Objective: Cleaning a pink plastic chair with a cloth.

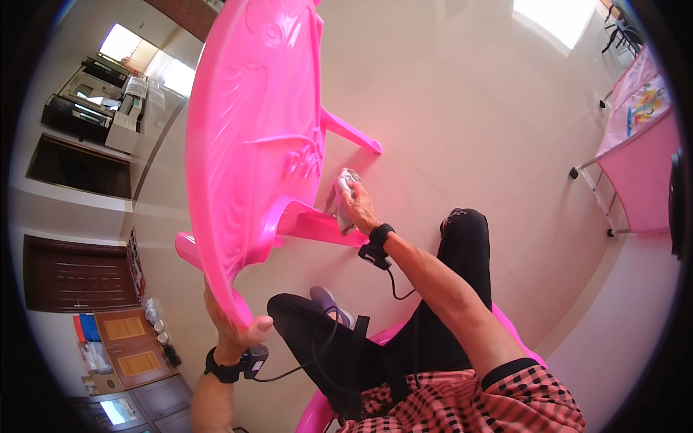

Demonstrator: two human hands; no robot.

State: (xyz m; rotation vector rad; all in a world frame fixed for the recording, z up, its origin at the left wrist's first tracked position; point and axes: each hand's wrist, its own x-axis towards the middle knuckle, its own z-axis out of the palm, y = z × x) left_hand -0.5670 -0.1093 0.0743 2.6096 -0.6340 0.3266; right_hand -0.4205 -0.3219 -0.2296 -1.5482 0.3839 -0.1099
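Observation:
A pink plastic chair (254, 124) with moulded relief on its surface is tilted up before me, its legs pointing to the right and lower left. My left hand (235, 325) grips its lower edge, the thumb on the near side and the fingers hidden behind the plastic. In my right hand (359, 204) is a crumpled pale cloth (344, 211), held beside a chair leg (325, 227). Both wrists wear black straps with small boxes and cables.
Under me is another pink plastic seat (316, 414). A pink fabric-covered frame on casters (639, 178) stands at the right. Glossy pale floor tiles (433, 108) surround the chair. Along the left are a brown door (78, 273), wooden cabinets (135, 346) and dark equipment (81, 119).

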